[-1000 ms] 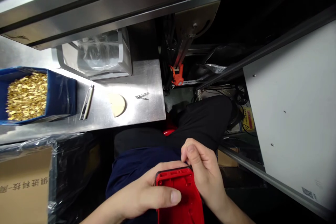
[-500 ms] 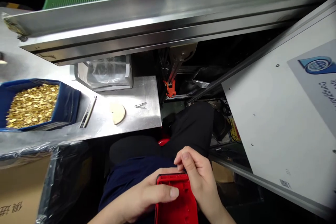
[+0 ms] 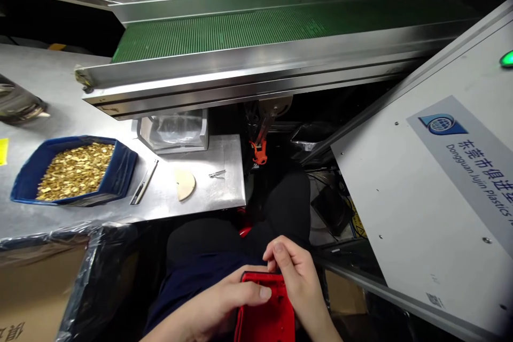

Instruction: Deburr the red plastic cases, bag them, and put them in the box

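Observation:
A shallow red plastic tray-like part [image 3: 266, 320] with a dark outer edge lies low in the head view, over my lap. My left hand [image 3: 236, 299] grips it, thumb across its hollow inside and the other fingers hidden behind. At the part's upper right edge, my right hand [image 3: 294, 272] is closed, thumb against curled fingers. Whether anything small sits inside that pinch is hidden. On the metal table [image 3: 218, 200] ahead are small nippers [image 3: 217, 175] and a pale half-round piece [image 3: 185, 184].
A blue bin [image 3: 126, 168] of small gold-coloured pieces stands left, beside a utility knife [image 3: 144, 181]. A grey bin [image 3: 204, 136] sits under the green conveyor [image 3: 224, 35]. An orange-handled air gun [image 3: 259, 153] hangs centrally. A white machine panel [image 3: 372, 171] bounds the right; a cardboard box [image 3: 40, 283] stands lower left.
My view has tilted up and shifted left, showing more of the conveyor and the area behind it. Both hands keep nearly the same pose at the red part.

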Tool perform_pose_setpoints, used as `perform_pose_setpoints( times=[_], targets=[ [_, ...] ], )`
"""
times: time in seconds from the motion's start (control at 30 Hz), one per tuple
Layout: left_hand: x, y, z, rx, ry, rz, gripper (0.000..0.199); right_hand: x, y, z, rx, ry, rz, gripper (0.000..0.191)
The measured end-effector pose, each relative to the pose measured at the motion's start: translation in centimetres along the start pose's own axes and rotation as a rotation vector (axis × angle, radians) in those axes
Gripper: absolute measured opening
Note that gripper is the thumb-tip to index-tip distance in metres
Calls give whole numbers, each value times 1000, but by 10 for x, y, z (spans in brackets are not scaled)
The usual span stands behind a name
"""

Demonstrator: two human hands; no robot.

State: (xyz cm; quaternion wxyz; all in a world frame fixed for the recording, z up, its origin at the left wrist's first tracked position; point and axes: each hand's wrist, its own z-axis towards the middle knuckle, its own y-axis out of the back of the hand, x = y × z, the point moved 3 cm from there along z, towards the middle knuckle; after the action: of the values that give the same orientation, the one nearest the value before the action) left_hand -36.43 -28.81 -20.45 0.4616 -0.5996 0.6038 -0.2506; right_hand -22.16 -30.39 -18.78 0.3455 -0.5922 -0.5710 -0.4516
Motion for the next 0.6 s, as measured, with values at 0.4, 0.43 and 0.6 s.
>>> perform_pose_setpoints(
  times=[0.4, 0.43, 0.6],
  targets=[
    [-4, 9, 6, -187, 6, -20, 40, -10, 10, 28, 82, 64, -53, 46],
    [-5, 6, 8, -142, -7, -4, 41, -12, 19, 35, 32, 95, -141, 44],
    [-6, -10, 23, 6, -43, 53, 48, -52, 96, 91, -457, 9, -664, 38]
  ],
)
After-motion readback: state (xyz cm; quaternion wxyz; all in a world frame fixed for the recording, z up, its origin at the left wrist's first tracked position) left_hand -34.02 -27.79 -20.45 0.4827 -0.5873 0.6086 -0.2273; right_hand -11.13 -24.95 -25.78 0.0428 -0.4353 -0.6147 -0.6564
